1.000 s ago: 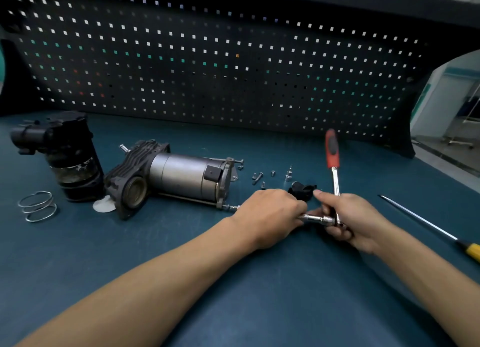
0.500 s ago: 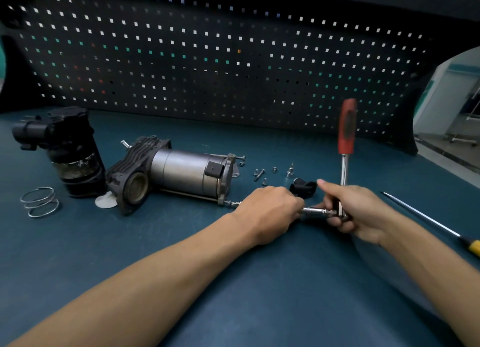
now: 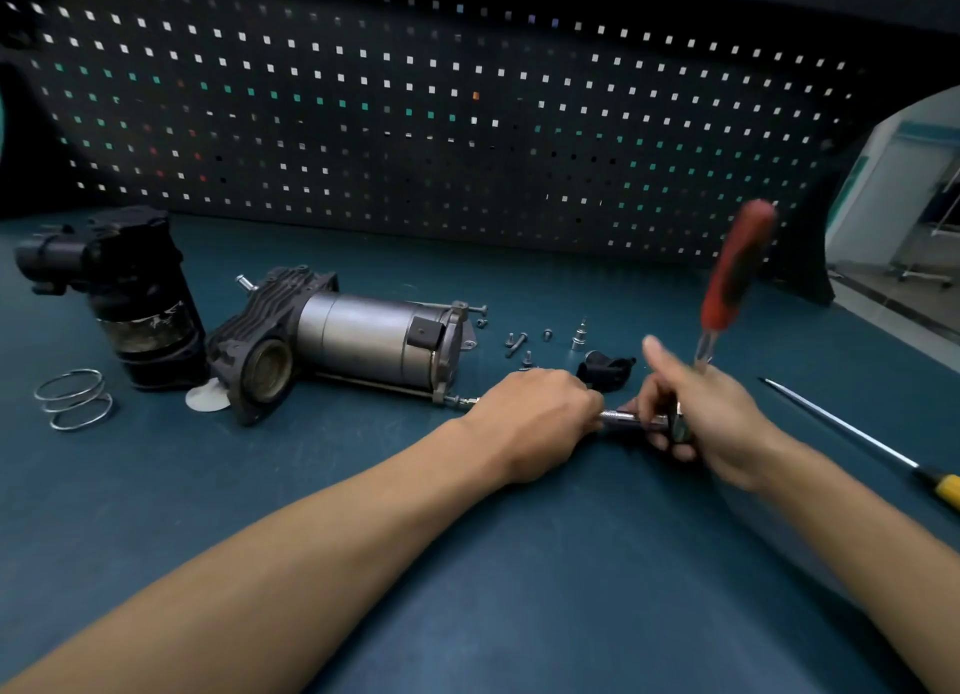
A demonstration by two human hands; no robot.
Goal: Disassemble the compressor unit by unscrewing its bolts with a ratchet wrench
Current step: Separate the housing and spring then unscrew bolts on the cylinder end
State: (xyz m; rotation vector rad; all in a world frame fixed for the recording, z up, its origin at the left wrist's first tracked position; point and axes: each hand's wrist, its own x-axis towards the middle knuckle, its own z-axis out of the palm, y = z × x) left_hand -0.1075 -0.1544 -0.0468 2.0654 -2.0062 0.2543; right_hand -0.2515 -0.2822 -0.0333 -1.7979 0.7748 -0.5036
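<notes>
Both left grip (image 3: 530,423) and right grip (image 3: 714,423) hold wrench (image 3: 733,272).

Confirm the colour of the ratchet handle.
Red with black strips, on the ratchet handle sticking up above the right hand. Head view, slightly blurred.

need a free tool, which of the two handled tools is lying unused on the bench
The yellow-handled screwdriver at the right edge; the red-handled ratchet wrench is gripped by the right hand.

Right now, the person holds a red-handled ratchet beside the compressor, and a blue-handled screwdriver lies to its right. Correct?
No. The head view shows the screwdriver has a yellow handle, not blue; it does lie right of the ratchet.
</notes>
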